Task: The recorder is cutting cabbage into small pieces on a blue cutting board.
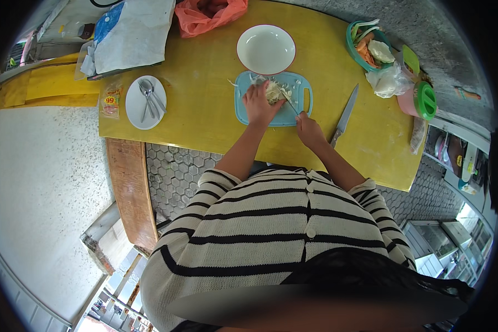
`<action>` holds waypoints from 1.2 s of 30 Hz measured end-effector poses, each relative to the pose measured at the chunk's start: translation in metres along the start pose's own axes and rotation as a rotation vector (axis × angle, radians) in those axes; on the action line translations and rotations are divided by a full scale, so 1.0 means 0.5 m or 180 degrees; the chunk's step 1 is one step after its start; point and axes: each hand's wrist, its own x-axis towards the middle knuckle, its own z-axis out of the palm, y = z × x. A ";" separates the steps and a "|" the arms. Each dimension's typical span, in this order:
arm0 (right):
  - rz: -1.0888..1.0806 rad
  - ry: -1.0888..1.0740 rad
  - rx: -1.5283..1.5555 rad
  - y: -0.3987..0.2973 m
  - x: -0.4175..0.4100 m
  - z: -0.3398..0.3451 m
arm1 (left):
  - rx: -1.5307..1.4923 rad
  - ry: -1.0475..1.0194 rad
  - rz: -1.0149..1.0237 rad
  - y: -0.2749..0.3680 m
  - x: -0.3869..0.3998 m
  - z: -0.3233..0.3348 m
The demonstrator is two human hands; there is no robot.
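My left hand rests over a heap of pale shredded vegetable, probably cabbage, with the fingers on its far left and the thumb at its near side. The heap lies on a light-blue cutting board with a slot handle at its right. In my right hand is the handle of a small knife, its blade slanting up-left into the shreds. Loose bits lie around the heap. Just beyond the board stands a white bowl with a dark red rim, nothing in it.
A larger knife lies right of my right hand on the yellow table. Farther right are a teal basket of vegetables, a plastic bag and a green-lidded container. Leftward, a white plate holds cutlery; a red bag sits behind.
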 end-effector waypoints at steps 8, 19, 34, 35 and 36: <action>0.0010 0.0080 0.0432 0.004 -0.005 0.021 | -0.0603 0.0550 0.1108 -0.056 -0.001 0.058; -0.0033 -0.0095 -0.0387 -0.038 0.002 -0.051 | -0.0564 0.0546 0.1555 -0.062 0.006 0.054; 0.0059 -0.0306 -0.0590 0.011 0.010 -0.038 | -0.0900 0.0439 0.1512 -0.049 0.004 0.046; 0.0103 -0.0273 -0.0465 0.022 0.003 -0.037 | -0.0655 0.0611 0.1521 -0.044 0.005 0.043; 0.0103 -0.0279 -0.0471 0.027 0.004 -0.035 | -0.0400 0.0792 0.1517 -0.043 0.004 0.040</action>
